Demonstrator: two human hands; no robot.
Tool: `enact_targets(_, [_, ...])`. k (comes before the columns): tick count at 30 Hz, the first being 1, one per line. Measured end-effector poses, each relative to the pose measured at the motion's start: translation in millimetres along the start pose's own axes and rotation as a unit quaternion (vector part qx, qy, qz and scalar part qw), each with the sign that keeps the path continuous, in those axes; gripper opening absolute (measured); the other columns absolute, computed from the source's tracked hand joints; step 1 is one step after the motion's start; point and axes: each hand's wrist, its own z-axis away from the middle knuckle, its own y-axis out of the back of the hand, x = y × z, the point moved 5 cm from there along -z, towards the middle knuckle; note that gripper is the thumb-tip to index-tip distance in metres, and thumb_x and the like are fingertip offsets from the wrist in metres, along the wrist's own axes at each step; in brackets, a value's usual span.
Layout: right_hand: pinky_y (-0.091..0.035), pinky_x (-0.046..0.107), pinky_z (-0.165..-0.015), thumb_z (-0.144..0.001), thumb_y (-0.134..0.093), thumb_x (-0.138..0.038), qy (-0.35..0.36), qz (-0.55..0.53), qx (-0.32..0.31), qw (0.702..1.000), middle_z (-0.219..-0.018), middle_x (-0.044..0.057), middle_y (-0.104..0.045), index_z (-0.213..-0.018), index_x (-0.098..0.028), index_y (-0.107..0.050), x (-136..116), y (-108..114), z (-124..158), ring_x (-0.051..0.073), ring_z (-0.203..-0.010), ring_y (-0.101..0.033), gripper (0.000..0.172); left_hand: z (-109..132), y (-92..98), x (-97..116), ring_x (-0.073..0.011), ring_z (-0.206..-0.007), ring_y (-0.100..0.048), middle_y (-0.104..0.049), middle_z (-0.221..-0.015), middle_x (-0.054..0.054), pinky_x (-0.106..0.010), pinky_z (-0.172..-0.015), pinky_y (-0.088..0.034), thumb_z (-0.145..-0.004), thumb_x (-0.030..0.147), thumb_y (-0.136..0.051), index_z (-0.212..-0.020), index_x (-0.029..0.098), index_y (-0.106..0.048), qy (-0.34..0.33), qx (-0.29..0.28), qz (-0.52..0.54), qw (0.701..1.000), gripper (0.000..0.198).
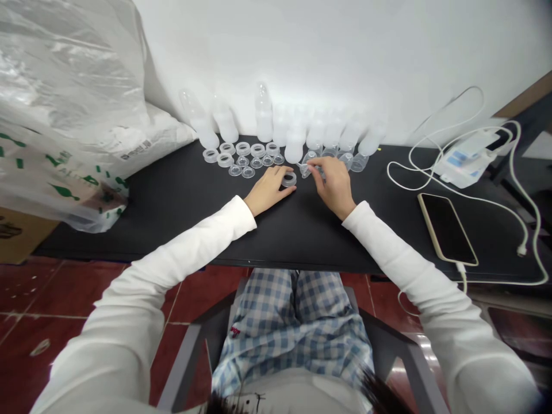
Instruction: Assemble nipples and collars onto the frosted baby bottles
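Observation:
My left hand point(267, 191) rests on the black table with thumb and fingers around a translucent screw ring point(289, 183) that lies flat. Just right of it, my right hand point(334, 185) pinches a clear bottle nipple point(304, 171) between thumb and fingertips, slightly above the tabletop. Behind my hands stands a row of frosted baby bottles point(317, 137). One bottle point(294, 148) is nearer than the others. Several loose rings point(225, 160) and clear nipples point(248, 172) lie in rows left of my left hand. Clear caps point(358, 163) sit beyond my right hand, partly hidden by it.
Plastic bags point(64, 172) crowd the left end of the table point(181, 230). At the right lie a phone point(448, 230) on a charging cable, a white power strip point(466, 158) and looped cords. A white wall point(302, 52) rises behind the bottles.

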Motion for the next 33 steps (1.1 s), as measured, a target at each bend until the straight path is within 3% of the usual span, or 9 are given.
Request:
enact_targets(2, [-0.048,0.038,-0.084,-0.109,-0.038,-0.039,-0.006,-0.004,-0.012,1.0,-0.101,0.008,-0.074,-0.11,-0.021,-0.066,0,-1,0,0.024,-0.092,-0.066,0.033,-2,1.7,0,-0.0249,-0.114,-0.061,-0.067,-0.119,-0.009,-0.043,-0.107,-0.049,-0.088,0.024,-0.072,-0.115,0.018,-0.061,0.023,0.02,0.063,0.998,0.03])
enact_targets(4, [-0.048,0.038,-0.085,-0.109,-0.038,-0.04,-0.01,-0.01,-0.019,1.0,-0.101,0.008,-0.073,-0.111,-0.02,-0.066,0,-3,1,0.024,-0.092,-0.066,0.035,-4,2.6,-5,-0.0211,-0.102,-0.065,-0.069,-0.107,-0.008,-0.038,-0.098,-0.053,-0.089,0.027,-0.071,-0.107,0.017,-0.062,0.086,0.051,0.183,0.978,0.023])
enact_targets(7, [-0.047,0.038,-0.085,-0.109,-0.036,-0.043,-0.011,-0.023,-0.024,0.999,-0.1,0.008,-0.072,-0.111,-0.02,-0.065,0,-5,1,0.024,-0.091,-0.066,0.037,-5,-3.2,-11,-0.0166,-0.089,-0.068,-0.071,-0.096,-0.007,-0.033,-0.088,-0.057,-0.097,0.033,-0.06,-0.1,0.017,-0.06,0.197,0.069,0.416,0.885,0.017])
enact_targets(9, [-0.046,0.038,-0.083,-0.109,-0.036,-0.042,0.001,-0.024,-0.025,0.999,-0.1,0.008,-0.072,-0.111,-0.02,-0.064,-2,-6,2,0.024,-0.09,-0.066,0.035,-6,-7.6,-9,-0.0155,-0.09,-0.07,-0.072,-0.095,-0.007,-0.032,-0.091,-0.057,-0.099,0.033,-0.054,-0.097,0.016,-0.061,0.21,0.055,0.526,0.822,0.018])
enact_targets(13, [-0.043,0.035,-0.079,-0.109,-0.039,-0.036,0.05,-0.017,-0.021,0.998,-0.096,0.007,-0.073,-0.111,-0.02,-0.064,-8,-6,2,0.022,-0.087,-0.065,0.03,-8,-12.0,-7,-0.0164,-0.096,-0.072,-0.075,-0.101,-0.008,-0.033,-0.098,-0.057,-0.099,0.034,-0.055,-0.101,0.016,-0.068,0.195,0.027,0.604,0.772,0.022])
enact_targets(16, [-0.042,0.036,-0.078,-0.109,-0.041,-0.036,0.053,-0.011,-0.029,0.998,-0.095,0.006,-0.073,-0.112,-0.022,-0.064,-10,-7,3,0.022,-0.086,-0.064,0.028,-8,-14.2,-9,-0.0176,-0.097,-0.073,-0.076,-0.101,-0.009,-0.034,-0.1,-0.057,-0.097,0.034,-0.058,-0.099,0.016,-0.069,0.188,0.018,0.629,0.754,0.021])
enact_targets(21, [-0.043,0.037,-0.078,-0.109,-0.042,-0.037,0.027,-0.021,-0.03,0.999,-0.093,0.006,-0.072,-0.109,-0.022,-0.065,-5,-9,3,0.023,-0.085,-0.062,0.028,-7,-14.1,-7,-0.0183,-0.102,-0.073,-0.075,-0.11,-0.008,-0.037,-0.101,-0.057,-0.088,0.037,-0.073,-0.104,0.018,-0.065,0.151,0.002,0.629,0.762,0.026])
enact_targets(27, [-0.046,0.038,-0.079,-0.106,-0.049,-0.038,0.005,-0.048,0.004,0.999,-0.083,0.004,-0.068,-0.099,-0.02,-0.065,0,-9,4,0.021,-0.079,-0.062,0.025,-4,-17.5,-9,-0.0172,-0.101,-0.074,-0.074,-0.113,-0.007,-0.036,-0.097,-0.056,-0.078,0.031,-0.085,-0.112,0.02,-0.055,0.193,0.024,0.63,0.751,0.047])
enact_targets(33, [-0.051,0.041,-0.075,-0.102,-0.055,-0.051,-0.029,-0.084,0.046,0.995,-0.076,0.002,-0.061,-0.089,-0.021,-0.059,4,-9,7,0.018,-0.067,-0.056,0.033,-4,-19.7,-8,-0.013,-0.086,-0.074,-0.076,-0.101,-0.004,-0.032,-0.088,-0.058,-0.074,0.03,-0.09,-0.111,0.02,-0.052,0.217,0.009,0.645,0.733,0.055])
